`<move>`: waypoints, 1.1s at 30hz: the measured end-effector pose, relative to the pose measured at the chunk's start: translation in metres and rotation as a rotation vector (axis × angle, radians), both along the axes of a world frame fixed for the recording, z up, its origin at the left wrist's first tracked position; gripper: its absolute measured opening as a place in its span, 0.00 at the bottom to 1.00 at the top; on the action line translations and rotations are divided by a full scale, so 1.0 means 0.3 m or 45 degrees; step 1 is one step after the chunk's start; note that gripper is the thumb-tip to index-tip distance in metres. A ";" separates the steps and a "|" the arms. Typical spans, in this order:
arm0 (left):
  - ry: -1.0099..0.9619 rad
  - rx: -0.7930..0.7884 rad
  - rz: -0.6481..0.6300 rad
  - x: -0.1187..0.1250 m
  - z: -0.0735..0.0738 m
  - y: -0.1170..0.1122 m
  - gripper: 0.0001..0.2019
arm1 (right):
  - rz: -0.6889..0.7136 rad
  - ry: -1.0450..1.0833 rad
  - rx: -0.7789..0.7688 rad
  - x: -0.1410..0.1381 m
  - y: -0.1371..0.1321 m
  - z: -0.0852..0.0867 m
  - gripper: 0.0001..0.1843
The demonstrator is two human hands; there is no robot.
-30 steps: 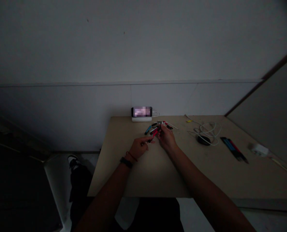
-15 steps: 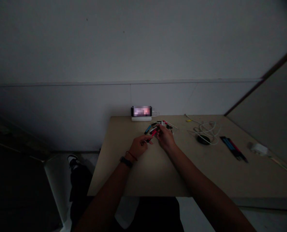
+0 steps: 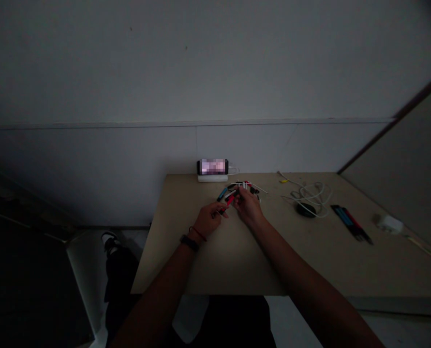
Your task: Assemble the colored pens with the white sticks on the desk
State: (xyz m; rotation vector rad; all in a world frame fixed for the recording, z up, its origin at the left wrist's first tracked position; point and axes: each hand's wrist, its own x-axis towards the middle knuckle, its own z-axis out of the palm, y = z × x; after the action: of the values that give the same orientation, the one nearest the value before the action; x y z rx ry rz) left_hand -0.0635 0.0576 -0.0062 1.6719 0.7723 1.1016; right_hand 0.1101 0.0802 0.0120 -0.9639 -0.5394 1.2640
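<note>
Both my hands meet over a small heap of pens and pen parts (image 3: 242,187) near the far edge of a tan table (image 3: 237,261). My left hand (image 3: 208,218), with a watch and a thin band at the wrist, pinches the lower end of a red pen (image 3: 228,201). My right hand (image 3: 248,206) is closed round the pen's upper end, fingers curled. A blue pen (image 3: 221,194) lies just left of the heap.
A phone (image 3: 213,167) leans on a white block against the wall. A white cable (image 3: 311,193) and a dark round object (image 3: 305,209) lie to the right, then a row of finished pens (image 3: 351,223) and a white item (image 3: 388,223).
Both hands have drawn slightly closer together on the red pen; the pen now shows shorter between them. Everything else is still.
</note>
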 end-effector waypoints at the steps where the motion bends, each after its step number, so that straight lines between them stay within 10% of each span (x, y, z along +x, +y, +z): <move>1: 0.003 -0.010 0.001 0.000 -0.002 0.001 0.24 | -0.003 0.004 0.001 -0.001 0.000 0.000 0.18; 33: 0.043 -0.021 0.036 -0.003 0.005 0.001 0.21 | 0.045 0.020 0.007 -0.004 -0.003 0.009 0.17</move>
State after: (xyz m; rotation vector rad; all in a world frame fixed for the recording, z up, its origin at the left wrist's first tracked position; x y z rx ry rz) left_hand -0.0643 0.0579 -0.0047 1.6740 0.8267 1.0861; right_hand 0.1089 0.0791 0.0147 -0.9429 -0.5491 1.3001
